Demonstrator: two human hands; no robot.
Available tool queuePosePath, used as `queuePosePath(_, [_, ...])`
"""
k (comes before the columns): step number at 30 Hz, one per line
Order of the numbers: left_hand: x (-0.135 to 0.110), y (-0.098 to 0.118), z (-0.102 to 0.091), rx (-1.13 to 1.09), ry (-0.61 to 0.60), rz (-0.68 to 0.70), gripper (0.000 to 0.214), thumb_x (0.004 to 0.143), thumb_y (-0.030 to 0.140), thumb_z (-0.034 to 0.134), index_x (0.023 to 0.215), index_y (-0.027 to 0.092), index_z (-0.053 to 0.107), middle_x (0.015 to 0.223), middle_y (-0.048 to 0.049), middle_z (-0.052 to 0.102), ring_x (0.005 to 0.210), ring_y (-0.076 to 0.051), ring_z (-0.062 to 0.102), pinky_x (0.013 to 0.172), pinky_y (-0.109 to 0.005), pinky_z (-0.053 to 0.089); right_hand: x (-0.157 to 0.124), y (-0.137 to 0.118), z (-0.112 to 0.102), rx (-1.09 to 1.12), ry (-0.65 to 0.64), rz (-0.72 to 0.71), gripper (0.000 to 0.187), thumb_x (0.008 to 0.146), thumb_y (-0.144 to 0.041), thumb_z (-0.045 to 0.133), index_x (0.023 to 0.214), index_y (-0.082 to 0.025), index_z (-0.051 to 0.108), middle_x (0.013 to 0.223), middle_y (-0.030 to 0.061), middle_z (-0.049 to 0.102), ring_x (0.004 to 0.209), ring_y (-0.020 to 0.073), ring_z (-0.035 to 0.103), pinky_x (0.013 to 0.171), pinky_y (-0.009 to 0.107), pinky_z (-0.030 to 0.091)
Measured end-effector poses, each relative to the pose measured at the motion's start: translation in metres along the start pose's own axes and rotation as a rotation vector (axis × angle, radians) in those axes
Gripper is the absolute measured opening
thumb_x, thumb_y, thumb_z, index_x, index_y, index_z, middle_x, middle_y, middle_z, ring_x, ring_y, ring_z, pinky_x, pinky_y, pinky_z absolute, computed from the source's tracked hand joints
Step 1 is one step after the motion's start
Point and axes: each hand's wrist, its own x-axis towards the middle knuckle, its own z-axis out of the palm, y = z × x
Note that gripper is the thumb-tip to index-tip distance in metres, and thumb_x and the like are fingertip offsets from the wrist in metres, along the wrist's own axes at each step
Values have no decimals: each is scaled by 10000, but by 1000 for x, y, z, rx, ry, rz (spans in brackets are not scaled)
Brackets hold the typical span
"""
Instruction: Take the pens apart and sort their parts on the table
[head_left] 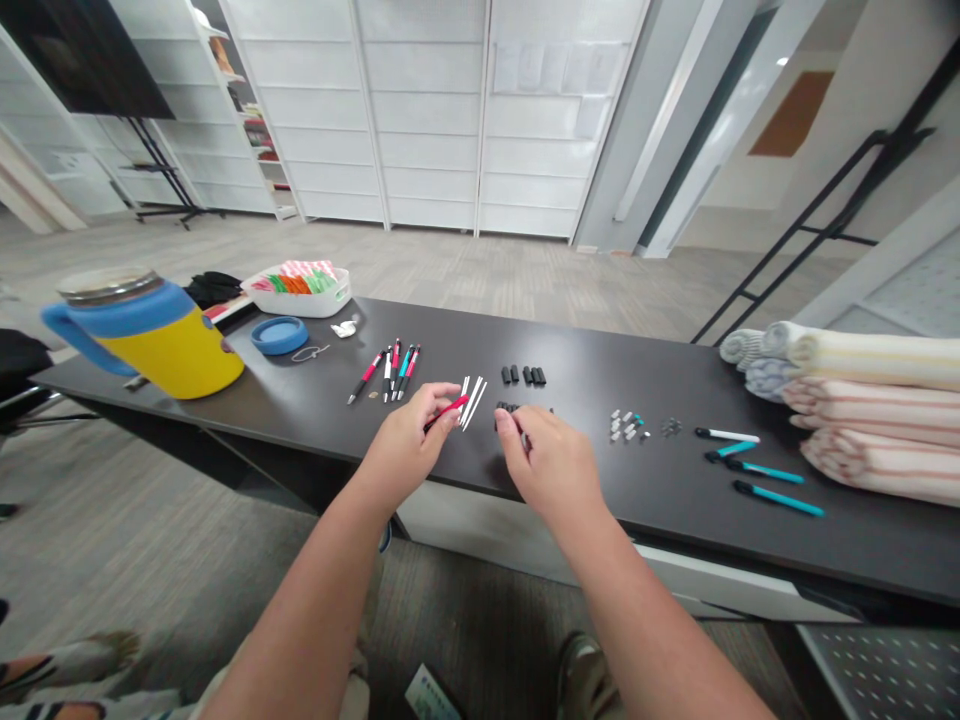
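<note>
Worktop with pen parts, seen from the head. The left hand (pixel 411 432), over the worktop (pixel 577 350) near its front edge, grips a red pen part (pixel 460 402) between thumb and fingers; just beyond lie white rods (pixel 472 403). The right hand (pixel 555 455), also near the front edge, has its fingers curled and thumb extended beside a partly hidden cluster of dark pieces (pixel 507 407); whether it holds one cannot be told. Black sleeves (pixel 535 376) stand in a row toward the back edge. Left of the hands lie red, teal and white pens (pixel 409 372); any lettering on them is too small to read. Toward the right end are small pale pieces (pixel 628 433), tiny grey parts (pixel 671 427), four black-ended barrels (pixel 780 497) (three teal, one white) and rolled striped cloths (pixel 877 400). At the left end stands a yellow-and-blue jug (pixel 176 345) bearing a dark round mark, its detail indistinct. Near the back-left corner are a blue lid (pixel 279 336) and a white basket (pixel 330 301) of colourful packets (pixel 296 282). A card (pixel 433 693) on the floor carries illegible print.
</note>
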Motion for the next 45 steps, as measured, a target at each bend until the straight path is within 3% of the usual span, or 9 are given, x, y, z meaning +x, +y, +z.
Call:
queuePosePath(3, [-3, 11, 13, 42, -96, 82, 232, 1055, 341, 553, 1239, 237, 649, 1154, -54, 767, 1060, -218, 730, 904, -314, 542, -5, 16, -17, 234, -157, 72, 366, 1087, -456, 471, 900, -215, 673, 756, 25, 695, 679, 172, 624, 651, 290, 398])
queuePosePath(7, [-5, 21, 38, 105, -205, 279, 258, 1068, 247, 510, 1264, 264, 676, 1234, -40, 748, 1134, -209, 696, 996, -326, 514, -10, 30, -29, 450, -364, 116, 254, 1048, -432, 550, 1054, -229, 703, 810, -8, 736, 706, 160, 652, 669, 268, 439])
queuePosePath(12, [-2, 26, 53, 58, -115, 201, 348, 983, 328, 694, 1322, 256, 656, 1199, -45, 759, 1007, -201, 718, 903, -308, 554, -17, 50, -35, 553, -355, 201, 238, 1026, -415, 589, 1023, -225, 732, 775, -14, 744, 673, 148, 631, 651, 260, 433])
queuePosePath(18, [5, 30, 49, -200, -108, -9, 196, 914, 357, 752, 1041, 210, 778, 826, -16, 757, 705, -157, 663, 675, -267, 538, -22, 65, -36, 731, -293, 340, 359, 1019, -536, 572, 1013, -210, 722, 748, -1, 716, 631, 149, 569, 601, 263, 425])
queuePosePath(22, [10, 35, 59, -511, -51, -78, 288, 872, 395, 780, 1040, 161, 771, 916, -69, 778, 813, -193, 701, 739, -302, 578, -20, 64, -33, 702, -293, 292, 345, 1028, -511, 558, 984, -216, 730, 812, 6, 727, 676, 151, 576, 627, 262, 429])
queuePosePath(30, [20, 43, 74, -528, -85, 36, 233, 935, 333, 722, 1107, 179, 754, 1112, -85, 752, 955, -193, 704, 914, -329, 576, -15, 57, -36, 596, -298, 250, 296, 1044, -438, 536, 1020, -229, 744, 861, 1, 747, 748, 158, 640, 690, 270, 450])
queuePosePath(35, [18, 42, 71, -384, 3, 55, 224, 1040, 360, 577, 1171, 200, 662, 1171, -92, 740, 1055, -214, 703, 956, -349, 559, -16, 56, -32, 548, -263, 265, 274, 1004, -400, 598, 1180, -237, 730, 909, 18, 773, 783, 177, 683, 728, 294, 496])
queuePosePath(41, [20, 36, 60, 274, 35, 439, 231, 1050, 245, 545, 1209, 222, 711, 1106, -96, 696, 1045, -239, 619, 978, -397, 482, -18, 62, -26, 590, -210, 318, 285, 1020, -383, 542, 1213, -242, 696, 955, 29, 771, 779, 170, 694, 710, 292, 528])
queuePosePath(45, [22, 27, 59, 520, 1, 529, 281, 1052, 242, 551, 1253, 269, 745, 1017, -84, 651, 928, -220, 578, 857, -355, 470, -19, 61, -26, 588, -225, 285, 261, 996, -334, 578, 1216, -242, 683, 989, 25, 765, 749, 160, 674, 661, 279, 507])
